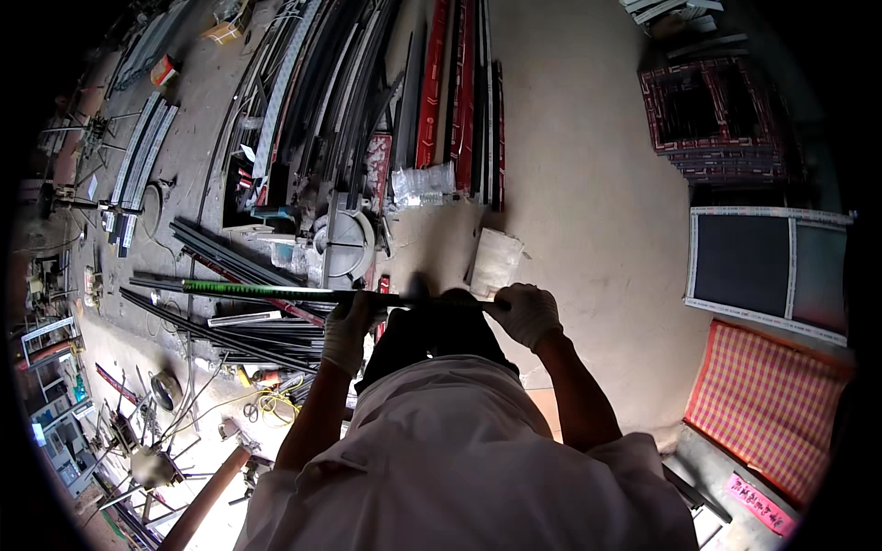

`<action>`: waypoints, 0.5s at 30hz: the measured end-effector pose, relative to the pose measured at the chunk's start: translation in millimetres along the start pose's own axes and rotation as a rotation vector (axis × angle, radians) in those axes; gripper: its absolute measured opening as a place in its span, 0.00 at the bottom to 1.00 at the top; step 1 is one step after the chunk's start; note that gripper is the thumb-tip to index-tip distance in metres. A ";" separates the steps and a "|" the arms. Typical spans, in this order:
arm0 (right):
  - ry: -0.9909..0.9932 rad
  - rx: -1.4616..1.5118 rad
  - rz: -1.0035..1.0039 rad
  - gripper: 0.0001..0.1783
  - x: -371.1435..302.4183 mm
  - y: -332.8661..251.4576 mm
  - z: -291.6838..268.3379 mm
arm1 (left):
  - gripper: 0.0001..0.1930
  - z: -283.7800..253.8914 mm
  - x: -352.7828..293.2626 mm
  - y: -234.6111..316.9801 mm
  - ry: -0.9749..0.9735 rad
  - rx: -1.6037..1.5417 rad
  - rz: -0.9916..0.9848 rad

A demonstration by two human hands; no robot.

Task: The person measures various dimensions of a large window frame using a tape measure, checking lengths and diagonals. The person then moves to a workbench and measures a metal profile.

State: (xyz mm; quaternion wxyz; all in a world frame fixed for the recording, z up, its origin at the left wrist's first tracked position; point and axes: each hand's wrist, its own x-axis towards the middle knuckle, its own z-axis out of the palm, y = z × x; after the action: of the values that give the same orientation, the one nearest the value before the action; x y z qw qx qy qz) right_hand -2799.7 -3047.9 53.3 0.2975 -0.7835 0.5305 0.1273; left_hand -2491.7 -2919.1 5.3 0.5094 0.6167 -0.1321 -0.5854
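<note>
Across the front of my body lies a long, thin bar (266, 292), green and black on its left stretch and dark further right. My left hand (344, 332), in a pale work glove, is closed around its middle part. The right hand (528, 315), gloved as well, grips the bar's right end with the fingers curled over. My legs in dark trousers show just behind the bar. On the floor ahead of my right hand sits a whitish block-like piece (496, 262), apart from the bar.
A machine with a round metal table (347, 243) stands ahead on the left. Long dark profiles (322, 101) and red-wrapped lengths (432, 92) lie beyond it. More dark bars (220, 331) spread at left. Framed panels (744, 266) and a checked cloth (767, 399) are at right.
</note>
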 end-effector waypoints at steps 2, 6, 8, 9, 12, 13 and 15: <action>-0.035 -0.014 -0.070 0.20 45.4 -13.1 -22.5 | 0.09 -14.8 24.5 9.9 0.033 0.024 -0.023; -0.131 -0.072 -0.212 0.21 137.5 -42.6 -59.5 | 0.09 -33.9 62.0 18.5 0.187 -0.411 -0.064; -0.142 -0.126 -0.315 0.22 184.9 -52.2 -63.5 | 0.08 -36.2 74.7 16.2 0.289 -0.506 -0.029; -0.190 -0.181 -0.357 0.21 211.3 -68.0 -68.1 | 0.08 -38.1 79.6 10.0 0.353 -0.582 -0.020; -0.256 -0.263 -0.508 0.20 289.4 -82.2 -55.4 | 0.10 -35.0 101.8 -6.9 0.563 -0.674 -0.018; -0.214 -0.271 -0.581 0.20 307.3 -80.8 -55.8 | 0.11 -27.0 110.5 0.4 0.598 -0.660 0.055; -0.253 -0.279 -0.665 0.20 357.5 -80.4 -40.0 | 0.12 -30.2 141.0 -38.9 0.668 -0.734 -0.024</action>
State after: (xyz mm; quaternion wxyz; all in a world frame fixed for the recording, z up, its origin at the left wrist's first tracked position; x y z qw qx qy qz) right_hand -2586.7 -3321.1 -72.6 0.2763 -0.9239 0.1837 0.1904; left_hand -2443.2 -2994.5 -114.1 0.7007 0.5521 0.2602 -0.3696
